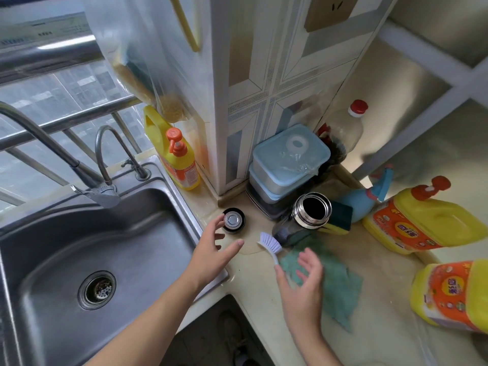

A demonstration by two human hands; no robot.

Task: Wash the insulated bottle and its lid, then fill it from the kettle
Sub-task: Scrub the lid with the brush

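Steel-necked bottle (301, 215) stands uncapped, inside dark; lid (233, 220) lies nearby.

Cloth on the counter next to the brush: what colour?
Plain teal-green, no visible pattern. The cloth shows in the head view, the only view here.

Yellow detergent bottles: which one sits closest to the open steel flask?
The large yellow red-pump bottle right of the insulated steel flask; others stand by the sink or at the lower-right edge.
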